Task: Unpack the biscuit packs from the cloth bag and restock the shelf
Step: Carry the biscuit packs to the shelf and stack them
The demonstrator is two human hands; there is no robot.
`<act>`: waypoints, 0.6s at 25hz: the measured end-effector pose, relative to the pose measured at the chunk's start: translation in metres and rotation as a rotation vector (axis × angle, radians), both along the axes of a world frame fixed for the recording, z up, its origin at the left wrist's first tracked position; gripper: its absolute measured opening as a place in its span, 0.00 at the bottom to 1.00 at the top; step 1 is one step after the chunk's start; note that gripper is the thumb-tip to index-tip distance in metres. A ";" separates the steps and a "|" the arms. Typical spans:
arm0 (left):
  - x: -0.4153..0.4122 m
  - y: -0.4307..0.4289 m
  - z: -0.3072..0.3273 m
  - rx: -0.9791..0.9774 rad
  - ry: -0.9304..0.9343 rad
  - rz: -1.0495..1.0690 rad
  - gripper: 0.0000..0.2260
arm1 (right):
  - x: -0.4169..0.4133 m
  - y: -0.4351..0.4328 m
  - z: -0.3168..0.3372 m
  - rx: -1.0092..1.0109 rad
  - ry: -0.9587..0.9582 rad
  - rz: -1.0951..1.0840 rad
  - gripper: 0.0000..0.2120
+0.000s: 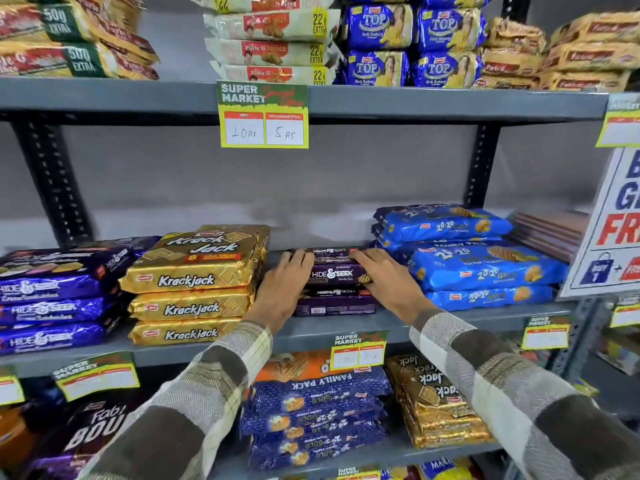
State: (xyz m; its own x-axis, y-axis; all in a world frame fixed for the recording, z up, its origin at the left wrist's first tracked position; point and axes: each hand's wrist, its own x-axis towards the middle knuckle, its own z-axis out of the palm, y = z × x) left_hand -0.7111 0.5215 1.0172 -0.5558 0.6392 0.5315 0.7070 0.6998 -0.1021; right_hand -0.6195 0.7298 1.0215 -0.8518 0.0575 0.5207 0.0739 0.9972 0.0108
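A small stack of dark purple Hide & Seek biscuit packs (334,282) lies on the middle grey shelf (311,329), between gold Krackjack packs (194,282) and blue 20-20 packs (485,268). My left hand (282,289) presses against the stack's left side, fingers flat over the top pack's end. From the right, my right hand (384,278) lies on the same stack with its fingers spread over the top. Both hands hold the stack between them. The cloth bag is out of view.
Purple Hide & Seek cream packs (59,299) fill the shelf's far left. The upper shelf carries Parle-G and blue Top packs (377,46). A price card (263,116) hangs from its edge. A white offer sign (609,230) stands at the right. The lower shelf holds more packs.
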 end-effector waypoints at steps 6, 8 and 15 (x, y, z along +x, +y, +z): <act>-0.012 0.003 -0.003 0.024 -0.114 -0.046 0.29 | -0.009 0.006 0.003 -0.096 -0.081 0.085 0.32; -0.014 0.004 -0.002 0.018 -0.105 -0.058 0.28 | -0.010 0.010 0.003 -0.099 -0.087 0.110 0.31; -0.004 -0.002 -0.005 -0.031 -0.085 -0.079 0.40 | -0.014 0.015 -0.001 -0.123 -0.094 0.147 0.34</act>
